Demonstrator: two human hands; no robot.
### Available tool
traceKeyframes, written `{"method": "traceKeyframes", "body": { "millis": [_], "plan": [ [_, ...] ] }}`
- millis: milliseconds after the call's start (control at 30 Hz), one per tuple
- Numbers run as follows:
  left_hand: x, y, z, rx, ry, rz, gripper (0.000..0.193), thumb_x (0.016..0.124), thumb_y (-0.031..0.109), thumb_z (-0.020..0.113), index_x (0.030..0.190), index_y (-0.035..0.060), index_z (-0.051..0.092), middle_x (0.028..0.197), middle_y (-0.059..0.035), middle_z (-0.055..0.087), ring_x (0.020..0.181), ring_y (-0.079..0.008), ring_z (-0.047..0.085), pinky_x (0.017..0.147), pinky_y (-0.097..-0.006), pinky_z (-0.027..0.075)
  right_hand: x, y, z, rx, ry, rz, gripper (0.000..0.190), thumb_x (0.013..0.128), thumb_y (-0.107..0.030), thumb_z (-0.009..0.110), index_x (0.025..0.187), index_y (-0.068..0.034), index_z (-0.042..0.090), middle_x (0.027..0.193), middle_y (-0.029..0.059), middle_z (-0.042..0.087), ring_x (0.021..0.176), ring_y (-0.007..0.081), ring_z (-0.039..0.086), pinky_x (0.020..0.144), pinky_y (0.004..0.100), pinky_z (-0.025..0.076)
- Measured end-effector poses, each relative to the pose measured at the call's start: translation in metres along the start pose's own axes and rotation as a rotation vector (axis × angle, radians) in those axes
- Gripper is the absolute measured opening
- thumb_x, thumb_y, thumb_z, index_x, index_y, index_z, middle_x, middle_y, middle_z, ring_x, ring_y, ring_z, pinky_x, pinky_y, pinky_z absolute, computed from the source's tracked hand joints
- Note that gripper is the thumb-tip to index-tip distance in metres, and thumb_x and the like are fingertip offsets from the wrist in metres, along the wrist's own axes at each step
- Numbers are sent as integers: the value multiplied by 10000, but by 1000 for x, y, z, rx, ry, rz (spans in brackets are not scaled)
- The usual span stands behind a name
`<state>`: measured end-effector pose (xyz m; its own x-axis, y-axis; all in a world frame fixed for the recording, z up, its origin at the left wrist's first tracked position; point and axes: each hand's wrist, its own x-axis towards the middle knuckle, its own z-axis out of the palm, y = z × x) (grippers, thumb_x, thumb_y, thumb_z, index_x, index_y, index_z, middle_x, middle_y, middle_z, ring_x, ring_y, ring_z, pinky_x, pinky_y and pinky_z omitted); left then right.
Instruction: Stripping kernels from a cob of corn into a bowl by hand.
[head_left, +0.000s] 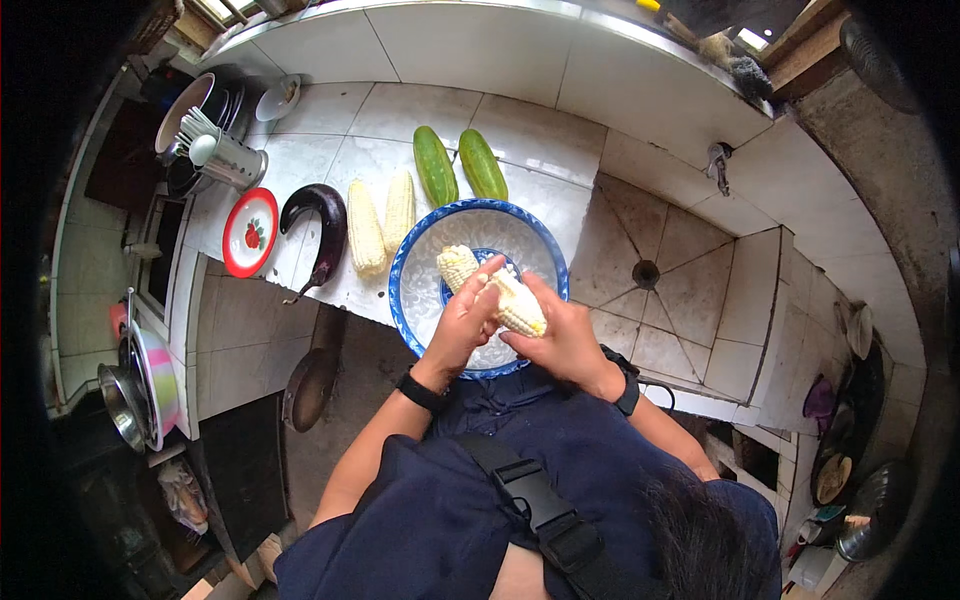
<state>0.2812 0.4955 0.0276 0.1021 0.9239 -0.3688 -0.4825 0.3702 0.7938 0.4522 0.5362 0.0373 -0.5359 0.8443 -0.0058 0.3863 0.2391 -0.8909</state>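
Over a large blue-rimmed basin (412, 330), both of my hands hold a pale ear of corn (519, 306). My left hand (466, 319) grips its middle, and my right hand (559, 337) holds it near the lower right end. Another piece of corn (457, 267) shows just beyond my left fingers; whether it is joined to the held one is hidden. Two more ears of corn, one (365, 229) longer and one (400, 210) partly behind the basin rim, lie left of the basin. Two green cucumbers (435, 166) (482, 165) lie behind it.
A curved purple eggplant (330, 225) and a red-rimmed plate (250, 232) lie on the tiled counter at left, near a metal utensil holder (238, 161) and a small bowl (277, 99). A tiled sink (675, 300) with a tap (719, 166) is at right.
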Motion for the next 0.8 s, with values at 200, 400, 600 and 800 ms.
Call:
{"method": "traceKeyframes", "body": {
  "millis": [200,400,600,800],
  "plan": [
    [11,-15,8,207,194,228,300,931,210,564,1183,49,592,1006,-23,623,852,-66,573,777,-219,466,-1,-1,7,27,-30,-16,744,692,-192,787,1301,36,426,1042,236,629,967,287,650,798,335,502],
    [10,-17,1,274,183,148,327,894,202,613,1183,52,588,993,-38,639,850,-72,581,750,-232,478,0,-7,2,84,-71,50,705,703,-198,772,1285,29,447,1007,222,641,917,268,665,767,331,507],
    [9,-28,6,408,191,213,221,868,195,641,1029,45,624,921,-25,636,832,-73,573,728,-231,472,-7,1,1,125,-174,109,682,720,-193,752,1295,10,448,934,178,659,819,210,675,717,309,510],
    [14,-35,-12,152,236,-83,245,865,223,643,1026,39,634,875,-38,659,778,-106,612,696,-244,489,-11,4,5,180,-168,149,620,747,-161,740,1287,-24,467,858,115,662,693,145,652,622,271,506]
  ]
}}
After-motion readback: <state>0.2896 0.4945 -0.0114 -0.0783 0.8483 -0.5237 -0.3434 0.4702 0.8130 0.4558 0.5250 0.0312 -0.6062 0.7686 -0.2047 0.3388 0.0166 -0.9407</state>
